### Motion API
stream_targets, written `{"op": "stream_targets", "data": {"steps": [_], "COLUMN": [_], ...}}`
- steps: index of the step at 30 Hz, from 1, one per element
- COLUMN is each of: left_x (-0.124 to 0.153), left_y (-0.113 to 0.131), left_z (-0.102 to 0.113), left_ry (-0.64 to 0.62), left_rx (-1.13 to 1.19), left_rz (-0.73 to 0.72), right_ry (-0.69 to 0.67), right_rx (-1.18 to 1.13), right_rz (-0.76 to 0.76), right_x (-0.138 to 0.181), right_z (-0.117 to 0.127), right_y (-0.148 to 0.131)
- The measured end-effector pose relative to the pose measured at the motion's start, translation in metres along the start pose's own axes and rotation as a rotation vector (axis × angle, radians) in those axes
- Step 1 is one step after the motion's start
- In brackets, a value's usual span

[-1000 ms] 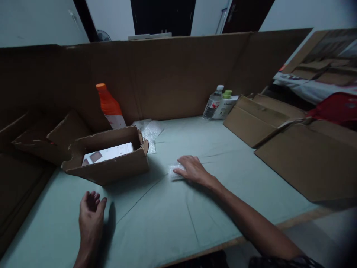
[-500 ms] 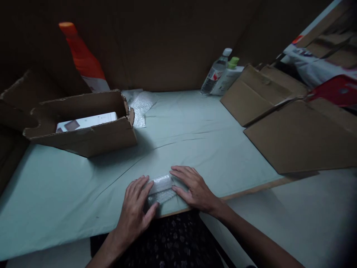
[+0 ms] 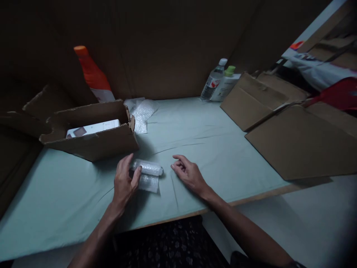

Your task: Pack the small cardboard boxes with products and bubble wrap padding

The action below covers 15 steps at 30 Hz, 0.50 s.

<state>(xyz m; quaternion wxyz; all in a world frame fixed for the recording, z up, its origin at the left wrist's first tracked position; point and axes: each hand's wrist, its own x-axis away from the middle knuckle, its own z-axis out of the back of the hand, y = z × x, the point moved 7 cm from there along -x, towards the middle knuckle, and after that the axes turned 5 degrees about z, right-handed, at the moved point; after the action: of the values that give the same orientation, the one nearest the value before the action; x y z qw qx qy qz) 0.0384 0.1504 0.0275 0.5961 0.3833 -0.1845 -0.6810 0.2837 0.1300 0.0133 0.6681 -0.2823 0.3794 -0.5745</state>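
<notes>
A small roll of bubble wrap (image 3: 150, 168) with a loose flap toward me is at the near middle of the table. My left hand (image 3: 124, 178) grips its left end, the thumb over the roll and the fingers behind it. Whatever may be inside the roll is hidden. To the right, apart from the wrap, my right hand (image 3: 191, 175) holds nothing; its index finger reaches out and the other fingers are loosely bent.
An open cardboard box (image 3: 111, 139) with a white carton (image 3: 97, 127) inside stands left. Behind it are an orange bottle (image 3: 95, 76) and more bubble wrap sheets (image 3: 142, 111). A clear bottle (image 3: 212, 82), a green-capped bottle (image 3: 227, 85) and cardboard boxes (image 3: 301, 141) are at right.
The bubble wrap has moved away from the table's front edge and to the left with my left hand. My right hand has come off it, its fingers bending more.
</notes>
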Motion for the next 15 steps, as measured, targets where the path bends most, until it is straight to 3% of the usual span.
{"op": "stream_targets", "data": {"steps": [2, 4, 8, 11, 13, 15], "left_x": [0.017, 0.041, 0.069, 0.061, 0.053, 0.051], "left_y": [0.012, 0.021, 0.013, 0.0, -0.003, 0.002], "left_z": [0.006, 0.002, -0.015, -0.025, -0.027, -0.027], "left_ry": [0.035, -0.026, -0.189, -0.246, -0.255, -0.257], "left_rx": [-0.046, -0.105, -0.261, -0.333, -0.343, -0.33], "left_rz": [-0.154, -0.288, -0.38, -0.362, -0.359, -0.377], "right_ry": [0.047, 0.007, -0.309, -0.456, -0.433, -0.345], "right_rx": [0.044, 0.105, 0.186, 0.345, 0.479, 0.589], "right_rz": [0.136, 0.35, 0.678, 0.716, 0.675, 0.585], "right_x": [0.005, 0.013, 0.021, 0.003, -0.018, -0.038], "right_z": [0.011, 0.007, -0.042, -0.078, -0.085, -0.077], "right_y": [-0.011, -0.032, -0.067, -0.066, -0.057, -0.044]}}
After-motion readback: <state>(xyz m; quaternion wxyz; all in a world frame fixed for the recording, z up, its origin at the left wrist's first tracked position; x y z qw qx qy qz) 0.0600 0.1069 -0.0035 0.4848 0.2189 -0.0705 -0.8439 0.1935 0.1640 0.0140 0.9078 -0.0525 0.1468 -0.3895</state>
